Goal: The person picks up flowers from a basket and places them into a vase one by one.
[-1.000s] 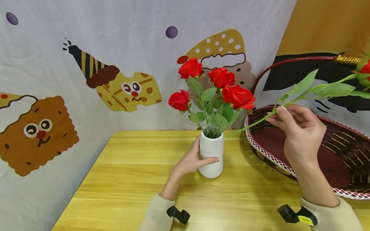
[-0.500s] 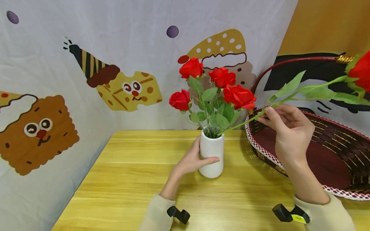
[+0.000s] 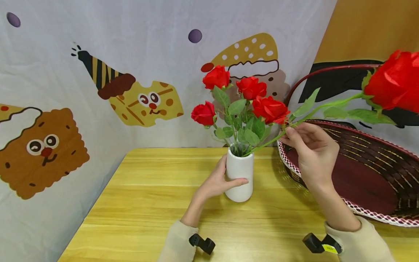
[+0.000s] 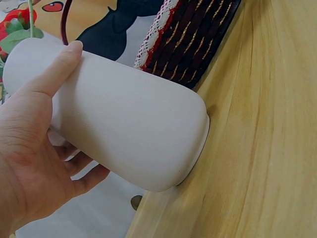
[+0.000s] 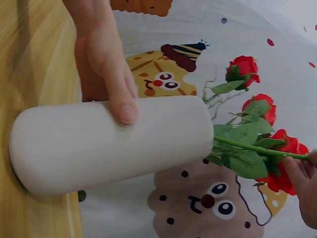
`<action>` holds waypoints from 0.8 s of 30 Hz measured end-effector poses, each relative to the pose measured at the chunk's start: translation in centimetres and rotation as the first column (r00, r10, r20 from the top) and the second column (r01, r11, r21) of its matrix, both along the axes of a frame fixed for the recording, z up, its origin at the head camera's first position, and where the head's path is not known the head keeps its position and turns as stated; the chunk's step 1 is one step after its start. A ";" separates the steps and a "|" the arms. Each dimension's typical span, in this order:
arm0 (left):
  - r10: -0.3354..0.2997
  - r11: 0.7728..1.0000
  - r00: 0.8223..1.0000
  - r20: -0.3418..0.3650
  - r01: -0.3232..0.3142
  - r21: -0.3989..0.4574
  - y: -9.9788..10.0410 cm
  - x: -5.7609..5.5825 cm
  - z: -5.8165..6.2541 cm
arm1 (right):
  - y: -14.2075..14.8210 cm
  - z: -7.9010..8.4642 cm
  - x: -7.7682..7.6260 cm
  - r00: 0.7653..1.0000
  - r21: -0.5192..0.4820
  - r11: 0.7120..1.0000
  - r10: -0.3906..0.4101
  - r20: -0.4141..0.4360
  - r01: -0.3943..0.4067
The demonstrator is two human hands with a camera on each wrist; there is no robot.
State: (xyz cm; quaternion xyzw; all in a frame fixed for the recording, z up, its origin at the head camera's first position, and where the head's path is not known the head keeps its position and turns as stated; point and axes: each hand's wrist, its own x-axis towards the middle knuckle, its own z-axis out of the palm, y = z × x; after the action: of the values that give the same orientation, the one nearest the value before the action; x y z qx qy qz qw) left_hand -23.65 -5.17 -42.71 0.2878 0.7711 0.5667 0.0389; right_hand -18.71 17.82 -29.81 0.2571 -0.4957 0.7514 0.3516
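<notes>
A white vase (image 3: pixel 240 167) stands upright on the wooden table with several red roses (image 3: pixel 250 88) in it. My left hand (image 3: pixel 217 180) holds the vase from its left side, thumb across the front; in the left wrist view its fingers curve round the back of the vase (image 4: pixel 129 114). Between thumb and fingers, my right hand (image 3: pixel 315 153) pinches the green stem of another rose (image 3: pixel 394 82), whose bloom leans far out to the right. The lower end of that stem (image 5: pixel 242 145) passes into the vase mouth, as the right wrist view shows.
A dark woven basket (image 3: pixel 363 174) with a lace-trimmed rim and a tall handle stands on the right, behind my right forearm. Behind the wooden table (image 3: pixel 147 203) hangs a white cloth (image 3: pixel 157 43) printed with cartoon food.
My right hand has moved left with the rose, and the stem's lower end has gone from beside the vase into its mouth. The left hand and vase have stayed in place.
</notes>
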 end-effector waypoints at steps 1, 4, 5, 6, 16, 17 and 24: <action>0.000 1.000 1.000 -0.002 0.000 -0.001 0.0 0.0 0.0 | -0.1 -0.1 0.0 1.000 0.013 1.000 -0.008 0.001 0.008; 0.002 1.000 1.000 -0.006 -0.002 -0.003 0.0 0.0 0.0 | -0.3 -0.5 -0.2 1.000 0.054 0.998 -0.029 0.001 0.029; 0.002 1.000 1.000 -0.007 -0.002 -0.004 0.0 0.0 0.0 | -0.3 -0.6 -0.2 1.000 0.060 0.998 -0.028 0.001 0.028; 0.003 1.000 1.000 -0.006 -0.003 -0.004 0.0 0.0 0.0 | -0.4 -0.7 -0.2 1.000 0.066 0.997 -0.028 0.002 0.028; 0.000 1.000 1.000 -0.008 0.000 -0.004 0.0 0.0 0.0 | -1.3 -1.5 -0.4 0.998 0.123 0.991 -0.058 0.037 0.053; 0.000 1.000 1.000 -0.007 0.000 -0.004 0.0 0.0 0.0 | -1.4 -1.7 -0.4 0.996 0.138 0.988 -0.072 0.043 0.066; 0.004 1.000 1.000 0.001 -0.004 0.002 0.1 0.0 0.0 | -1.8 -2.4 -0.6 0.987 0.215 0.969 -0.140 0.081 0.119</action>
State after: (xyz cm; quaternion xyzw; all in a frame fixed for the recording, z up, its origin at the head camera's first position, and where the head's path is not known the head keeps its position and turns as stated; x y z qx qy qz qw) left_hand -23.65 -5.09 -42.70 0.2861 0.7709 0.5678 0.0380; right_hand -19.33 16.00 -32.17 0.2236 -0.6039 0.6819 0.3469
